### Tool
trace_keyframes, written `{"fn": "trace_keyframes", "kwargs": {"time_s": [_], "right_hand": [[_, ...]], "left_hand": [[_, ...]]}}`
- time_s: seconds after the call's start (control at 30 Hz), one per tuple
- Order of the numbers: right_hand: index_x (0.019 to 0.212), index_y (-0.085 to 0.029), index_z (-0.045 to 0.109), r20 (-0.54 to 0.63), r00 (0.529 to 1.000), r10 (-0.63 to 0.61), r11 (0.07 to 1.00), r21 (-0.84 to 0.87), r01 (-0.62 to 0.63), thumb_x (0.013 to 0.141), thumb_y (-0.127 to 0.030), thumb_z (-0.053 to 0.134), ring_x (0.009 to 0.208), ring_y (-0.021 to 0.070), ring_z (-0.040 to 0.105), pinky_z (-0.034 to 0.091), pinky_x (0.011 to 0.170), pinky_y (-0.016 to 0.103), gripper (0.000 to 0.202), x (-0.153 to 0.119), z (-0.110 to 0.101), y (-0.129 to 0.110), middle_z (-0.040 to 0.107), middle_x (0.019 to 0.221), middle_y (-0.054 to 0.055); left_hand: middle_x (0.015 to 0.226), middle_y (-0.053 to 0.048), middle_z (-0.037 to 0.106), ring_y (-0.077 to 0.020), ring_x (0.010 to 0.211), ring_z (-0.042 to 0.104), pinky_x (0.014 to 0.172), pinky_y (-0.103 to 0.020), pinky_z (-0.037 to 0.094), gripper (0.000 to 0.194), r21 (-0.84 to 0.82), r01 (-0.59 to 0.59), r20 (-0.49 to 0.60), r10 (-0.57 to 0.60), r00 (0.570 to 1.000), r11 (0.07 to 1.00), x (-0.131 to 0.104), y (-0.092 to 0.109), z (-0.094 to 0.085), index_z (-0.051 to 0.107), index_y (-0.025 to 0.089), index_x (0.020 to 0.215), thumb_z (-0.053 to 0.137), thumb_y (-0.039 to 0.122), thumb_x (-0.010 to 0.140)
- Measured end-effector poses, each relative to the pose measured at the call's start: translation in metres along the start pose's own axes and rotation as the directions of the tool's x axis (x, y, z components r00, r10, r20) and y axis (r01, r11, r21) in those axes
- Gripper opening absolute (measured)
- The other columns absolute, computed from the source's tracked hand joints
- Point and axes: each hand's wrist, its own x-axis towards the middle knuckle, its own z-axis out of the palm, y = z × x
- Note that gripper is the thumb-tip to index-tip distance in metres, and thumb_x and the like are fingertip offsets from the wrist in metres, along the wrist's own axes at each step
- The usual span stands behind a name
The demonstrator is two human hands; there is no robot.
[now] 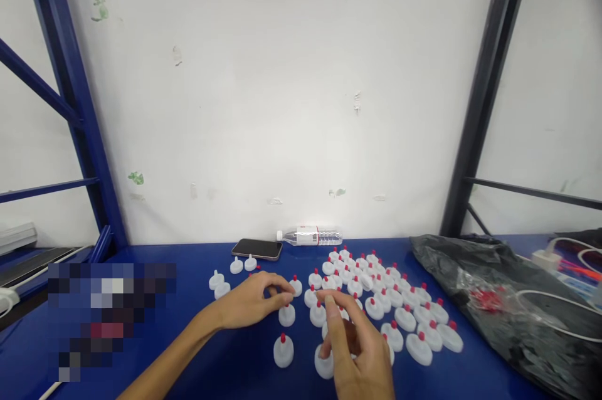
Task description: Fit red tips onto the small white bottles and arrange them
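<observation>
Several squat white bottles with red caps (pixel 420 350) stand on the blue table. My left hand (pixel 256 301) comes in from the lower left, thumb and index finger together at the red tip of one white bottle (pixel 286 316). Another capped bottle (pixel 283 353) stands just in front of it. On the right, my right hand (pixel 352 343) has its thumb and index fingertips close together over the near bottles; anything between them is too small to make out. Its curled fingers are beside a white bottle (pixel 323 365) whose top they hide. Uncapped white bottles (pixel 236 266) stand at the left.
A phone (pixel 257 249) and a clear plastic bottle (pixel 313 236) lie by the wall. A black plastic bag (pixel 517 318) covers the table's right side, with a clear packet of red pieces (pixel 489 300) on it. Metal posts rise at both sides. A blurred patch is at left.
</observation>
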Motion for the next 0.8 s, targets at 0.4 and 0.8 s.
{"fn": "trace_keyframes", "kwargs": {"time_s": [0.4,0.8], "right_hand": [[0.087,-0.023,0.079,0.004,0.999,-0.048,0.999,-0.010,0.048,0.092,-0.061,0.059,0.040,0.0142,0.053,0.038,0.042,0.024,0.043,0.000,0.000,0.004,0.051,0.045,-0.004],[0.090,-0.021,0.078,0.026,0.999,-0.042,0.998,-0.049,0.043,0.094,-0.062,0.056,0.042,0.0141,0.054,0.039,0.044,0.024,0.046,0.000,0.001,0.007,0.051,0.047,-0.005]], "left_hand": [[0.127,-0.008,0.069,-0.0266,0.116,0.066,0.100,-0.051,0.056,0.023,0.623,0.275,-0.445,0.044,0.894,0.732,0.009,-0.056,-0.028,0.068,0.019,0.120,0.067,0.031,0.100],[0.124,-0.008,0.070,-0.0268,0.118,0.066,0.104,-0.053,0.053,0.021,0.494,0.248,-0.447,-0.001,0.895,0.833,0.016,-0.049,-0.032,0.070,0.018,0.113,0.067,0.033,0.099]]}}
